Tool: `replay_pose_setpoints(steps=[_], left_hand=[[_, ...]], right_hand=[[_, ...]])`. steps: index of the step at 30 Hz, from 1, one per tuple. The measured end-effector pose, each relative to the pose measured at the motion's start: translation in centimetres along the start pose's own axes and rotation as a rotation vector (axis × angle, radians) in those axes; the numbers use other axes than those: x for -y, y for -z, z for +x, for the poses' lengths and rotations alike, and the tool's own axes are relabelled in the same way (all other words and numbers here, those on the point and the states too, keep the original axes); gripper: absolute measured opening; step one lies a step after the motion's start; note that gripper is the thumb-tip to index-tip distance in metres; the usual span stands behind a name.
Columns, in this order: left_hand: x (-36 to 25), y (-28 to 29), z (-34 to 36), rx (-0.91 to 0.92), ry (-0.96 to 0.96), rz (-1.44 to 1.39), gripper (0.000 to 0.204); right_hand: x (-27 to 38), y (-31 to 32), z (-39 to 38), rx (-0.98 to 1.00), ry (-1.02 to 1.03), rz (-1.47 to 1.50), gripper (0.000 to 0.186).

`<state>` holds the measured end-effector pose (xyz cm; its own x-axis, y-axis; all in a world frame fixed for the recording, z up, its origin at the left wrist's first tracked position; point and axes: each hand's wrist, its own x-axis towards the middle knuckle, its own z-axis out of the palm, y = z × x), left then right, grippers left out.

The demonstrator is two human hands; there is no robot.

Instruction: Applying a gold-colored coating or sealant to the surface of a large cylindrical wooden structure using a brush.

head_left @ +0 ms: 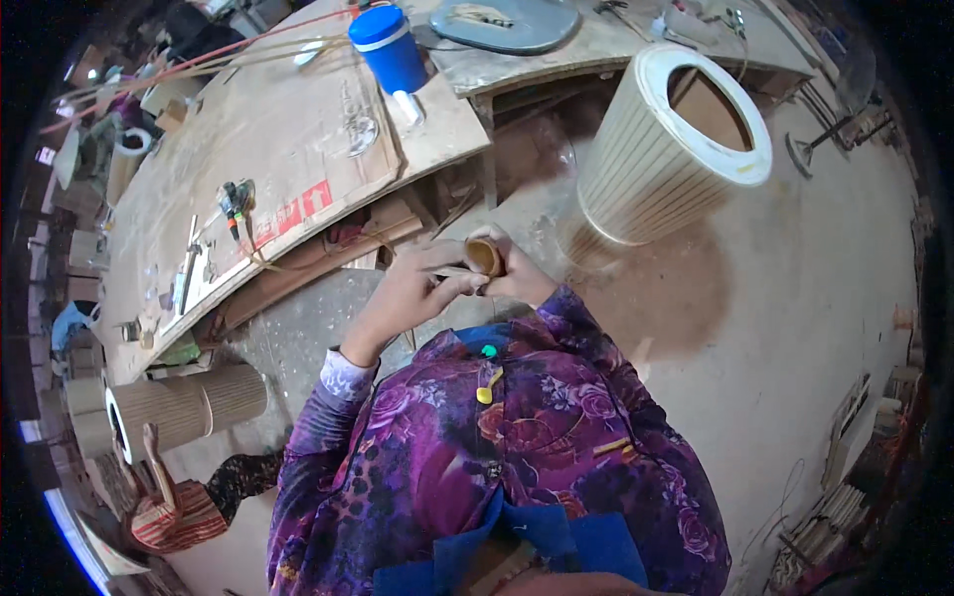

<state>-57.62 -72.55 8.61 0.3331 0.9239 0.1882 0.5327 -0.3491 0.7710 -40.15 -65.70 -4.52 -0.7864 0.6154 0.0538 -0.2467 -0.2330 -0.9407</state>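
In the middle of the head view my left hand [417, 293] and my right hand [522, 268] meet in front of my chest. My right hand holds a small tan curled piece [484, 258], ring-like with a hollow facing up, perhaps sandpaper. My left hand's fingers are closed against it, along with something thin and pale that I cannot clearly make out. Beyond my hands, at the right, stands a large ribbed cream cylinder [646, 159] with a white rimmed opening on top.
A plywood bench [169, 238] with a blue cooler [388, 62] and tools [234, 209] runs along the left and back. A grey board [505, 35] lies at the back. A co-worker [174, 512] in red stripes handles another ribbed cylinder [234, 397] at lower left. Floor [815, 268] lies right.
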Motion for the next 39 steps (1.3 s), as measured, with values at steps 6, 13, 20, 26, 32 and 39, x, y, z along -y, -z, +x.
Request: replay_pose_setpoints(steps=[6, 13, 20, 26, 32, 39], left_hand=[[-1.4, -1.9, 5.4, -0.077, 0.146, -0.311, 0.011], [-4.8, -5.0, 11.2, 0.291, 0.087, -0.361, 0.019], [-7.5, -10.7, 14.9, 0.423, -0.382, -0.161, 0.016], [-9.7, -11.9, 19.4, 0.505, -0.256, -0.401, 0.009], [-10.2, -17.7, 23.4, 0.595, -0.618, -0.244, 0.009], [-11.8, -19.8, 33.8, 0.72, -0.378, -0.5, 0.013]], right_hand=[[3.2, 3.5, -3.4, -0.125, -0.058, 0.09, 0.057], [3.3, 8.1, -10.1, -0.258, 0.194, 0.164, 0.062], [7.8, 9.2, -15.9, -0.514, 0.274, 0.112, 0.069], [8.4, 10.5, -18.6, -0.744, 0.321, -0.049, 0.074], [8.6, 15.5, -21.1, -0.892, 0.303, -0.216, 0.083], [12.7, 22.0, -23.1, -0.718, 0.242, -0.045, 0.078]])
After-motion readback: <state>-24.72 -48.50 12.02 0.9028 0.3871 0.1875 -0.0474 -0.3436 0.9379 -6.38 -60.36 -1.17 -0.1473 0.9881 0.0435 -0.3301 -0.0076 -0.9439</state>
